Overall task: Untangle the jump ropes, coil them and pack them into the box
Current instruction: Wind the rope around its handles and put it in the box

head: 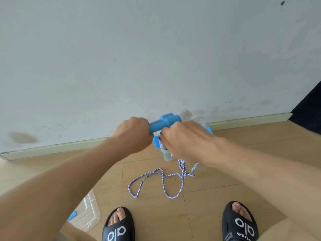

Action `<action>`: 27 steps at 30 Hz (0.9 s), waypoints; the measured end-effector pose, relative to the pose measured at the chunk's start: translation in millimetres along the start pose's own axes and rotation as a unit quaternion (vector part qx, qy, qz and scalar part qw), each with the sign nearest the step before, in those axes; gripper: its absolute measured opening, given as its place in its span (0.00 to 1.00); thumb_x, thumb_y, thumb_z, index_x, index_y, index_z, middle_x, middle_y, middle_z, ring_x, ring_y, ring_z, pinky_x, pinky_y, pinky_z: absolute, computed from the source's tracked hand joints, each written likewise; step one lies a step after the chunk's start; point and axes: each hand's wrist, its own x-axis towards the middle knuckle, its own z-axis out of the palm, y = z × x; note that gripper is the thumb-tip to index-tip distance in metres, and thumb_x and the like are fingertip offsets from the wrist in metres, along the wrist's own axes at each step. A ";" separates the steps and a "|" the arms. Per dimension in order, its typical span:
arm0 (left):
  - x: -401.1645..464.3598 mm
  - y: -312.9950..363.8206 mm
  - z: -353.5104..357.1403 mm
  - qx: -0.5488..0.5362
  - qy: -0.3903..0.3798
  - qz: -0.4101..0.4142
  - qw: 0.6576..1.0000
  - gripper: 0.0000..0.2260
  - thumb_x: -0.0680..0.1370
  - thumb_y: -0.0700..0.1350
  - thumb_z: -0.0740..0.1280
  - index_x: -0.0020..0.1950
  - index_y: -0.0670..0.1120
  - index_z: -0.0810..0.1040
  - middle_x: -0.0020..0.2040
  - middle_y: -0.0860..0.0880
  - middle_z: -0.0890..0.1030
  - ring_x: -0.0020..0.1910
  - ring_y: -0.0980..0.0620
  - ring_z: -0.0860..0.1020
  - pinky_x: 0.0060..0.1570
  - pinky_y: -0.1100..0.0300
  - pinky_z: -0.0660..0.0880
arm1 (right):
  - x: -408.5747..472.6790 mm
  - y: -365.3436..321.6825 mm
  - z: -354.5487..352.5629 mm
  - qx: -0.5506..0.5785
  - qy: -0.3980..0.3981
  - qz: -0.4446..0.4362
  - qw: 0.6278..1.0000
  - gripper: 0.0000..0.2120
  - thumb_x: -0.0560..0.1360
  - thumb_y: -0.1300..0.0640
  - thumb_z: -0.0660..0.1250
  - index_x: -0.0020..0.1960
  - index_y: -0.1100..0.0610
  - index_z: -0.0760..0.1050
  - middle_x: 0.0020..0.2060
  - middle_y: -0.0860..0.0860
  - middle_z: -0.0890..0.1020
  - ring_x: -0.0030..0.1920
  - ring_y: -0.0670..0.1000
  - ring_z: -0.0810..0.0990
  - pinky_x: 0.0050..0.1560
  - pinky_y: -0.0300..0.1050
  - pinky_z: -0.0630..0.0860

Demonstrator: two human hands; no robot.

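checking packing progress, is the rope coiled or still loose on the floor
Mostly loose: the rope sprawls in open loops on the floor, rising to the right hand.

The right hand hides most of the box.

Both black slides seemingly read "alo" in white.
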 end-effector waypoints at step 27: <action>-28.7 9.0 -22.6 -0.119 0.172 0.248 0.946 0.12 0.77 0.51 0.66 0.37 0.50 0.68 0.26 0.51 0.68 0.29 0.42 0.68 0.29 0.55 0.65 | -7.1 49.7 15.8 0.702 -0.047 0.164 0.692 0.10 0.78 0.67 0.59 0.39 0.59 0.69 0.21 0.45 0.68 0.22 0.44 0.61 0.23 0.35 0.58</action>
